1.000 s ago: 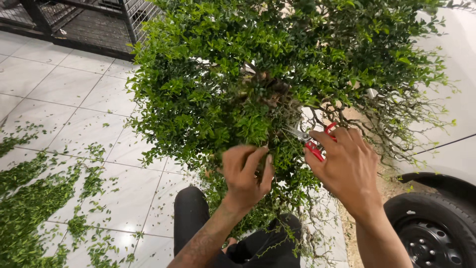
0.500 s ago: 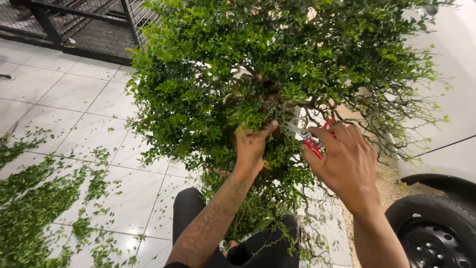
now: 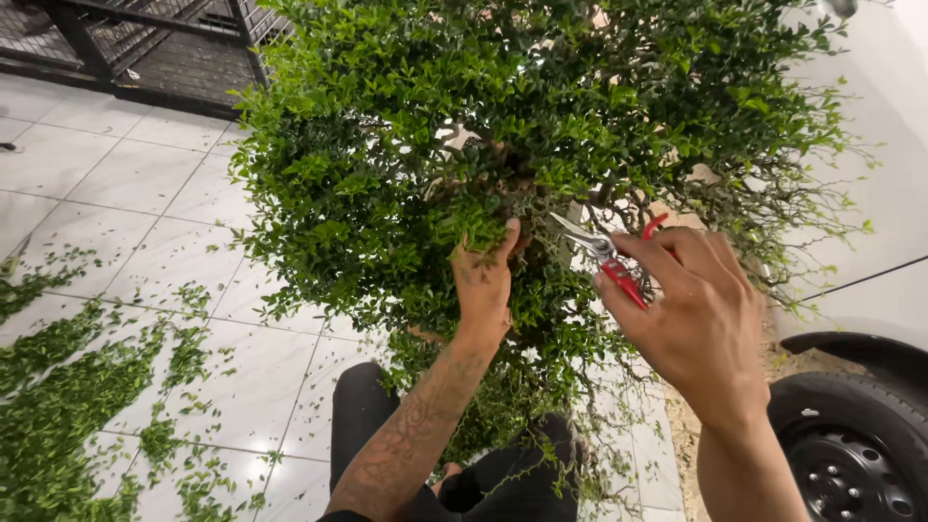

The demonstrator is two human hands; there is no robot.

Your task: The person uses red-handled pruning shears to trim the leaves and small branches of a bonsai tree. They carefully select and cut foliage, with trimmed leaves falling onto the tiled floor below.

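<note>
A dense small-leaved green bush fills the middle of the view. My left hand reaches into its foliage and grasps a leafy twig near the centre. My right hand holds red-handled pruning shears, whose metal blades point left toward the branches just right of my left hand. Bare thin twigs spread out on the bush's right side.
Cut green clippings lie scattered over the white tiled floor at the left. A black metal cage stands at the upper left. A white car body and a black tyre are at the right. My dark-trousered legs are below.
My left hand has moved up from below the bush into the foliage and closed on a twig. My right hand with the shears has stayed nearly in place.
</note>
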